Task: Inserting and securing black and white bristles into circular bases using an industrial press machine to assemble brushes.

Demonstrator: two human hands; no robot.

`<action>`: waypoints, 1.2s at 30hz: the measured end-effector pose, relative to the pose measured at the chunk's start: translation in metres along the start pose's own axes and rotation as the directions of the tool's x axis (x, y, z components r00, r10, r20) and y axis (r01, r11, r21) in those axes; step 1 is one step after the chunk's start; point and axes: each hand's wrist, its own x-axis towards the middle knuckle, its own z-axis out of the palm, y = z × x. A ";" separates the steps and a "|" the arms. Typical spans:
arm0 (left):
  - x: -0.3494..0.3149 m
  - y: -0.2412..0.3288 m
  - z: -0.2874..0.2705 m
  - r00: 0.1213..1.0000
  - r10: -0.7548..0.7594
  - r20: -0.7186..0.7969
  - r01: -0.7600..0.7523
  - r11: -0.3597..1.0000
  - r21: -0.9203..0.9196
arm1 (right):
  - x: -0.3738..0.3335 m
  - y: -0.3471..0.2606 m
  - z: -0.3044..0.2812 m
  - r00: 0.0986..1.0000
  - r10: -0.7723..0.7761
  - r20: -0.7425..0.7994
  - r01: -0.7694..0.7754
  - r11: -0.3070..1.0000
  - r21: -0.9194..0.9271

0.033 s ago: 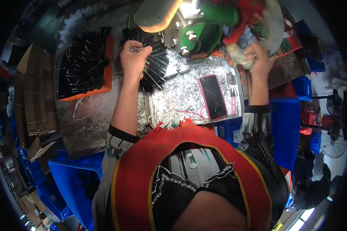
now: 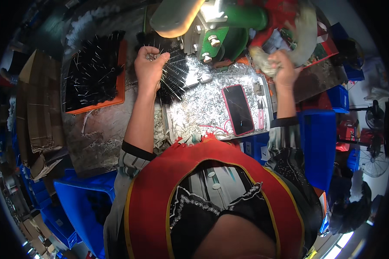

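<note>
My left hand (image 2: 149,71) is closed round the wire stems of a fanned bundle of black-bristled wire brushes (image 2: 176,75). The bristled ends spread to the right, beside a green machine (image 2: 214,39) with bolts on its face. At the machine's right side my right hand (image 2: 285,71) grips the pale, wrapped rim of a handwheel (image 2: 307,36). Motion slightly blurs the wheel. Part of the bundle lies behind my left hand, so the stem ends are only partly visible.
More black wire brushes (image 2: 90,73) fill an orange tray (image 2: 122,73) at the left. In front of the machine, a brightly lit tray (image 2: 194,118) strewn with metal bits holds a phone (image 2: 238,110) and small pliers (image 2: 260,114). Blue bins (image 2: 317,146) stand at both sides.
My right hand has shifted slightly with the handwheel, which has turned a little. My left hand and the brushes stay in place.
</note>
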 end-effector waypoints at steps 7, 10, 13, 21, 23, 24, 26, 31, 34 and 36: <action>-0.006 0.001 0.001 0.994 0.044 -0.103 -0.035 0.996 0.083 | 0.014 -0.023 0.005 0.932 0.361 -0.018 -0.358 0.930 0.087; -0.006 0.001 -0.003 0.997 0.026 -0.071 -0.020 0.996 0.088 | 0.024 -0.051 0.007 0.919 0.394 0.004 -0.394 0.919 0.027; -0.006 0.003 -0.003 0.998 0.027 -0.065 -0.017 0.989 0.149 | 0.038 -0.066 0.006 0.881 0.472 0.031 -0.471 0.881 -0.035; -0.007 0.006 -0.002 0.996 0.005 -0.087 0.007 0.990 0.139 | 0.020 -0.039 0.009 0.972 0.232 0.027 -0.232 0.973 0.012; -0.002 0.003 0.000 0.998 0.024 -0.052 -0.016 0.989 0.144 | 0.002 0.002 0.002 0.999 0.040 -0.010 -0.039 0.996 0.082; -0.001 0.002 0.002 0.999 0.038 -0.019 -0.034 0.988 0.153 | -0.001 0.025 -0.001 0.988 -0.144 0.047 0.142 0.989 0.040; -0.003 0.004 0.001 0.995 0.097 -0.001 -0.093 0.964 0.248 | 0.000 0.023 0.001 0.999 0.048 -0.019 -0.047 0.997 0.062; -0.006 -0.002 -0.003 0.995 0.051 -0.090 -0.035 0.985 0.168 | 0.022 -0.042 0.005 0.929 0.370 0.008 -0.370 0.929 0.011; -0.002 -0.005 0.004 0.989 0.075 -0.130 -0.068 0.996 0.054 | 0.033 -0.064 0.006 0.919 0.388 0.064 -0.385 0.921 -0.059; -0.003 -0.005 0.006 0.988 0.049 -0.149 -0.046 0.999 0.021 | 0.035 -0.063 0.003 0.907 0.408 0.103 -0.400 0.912 -0.089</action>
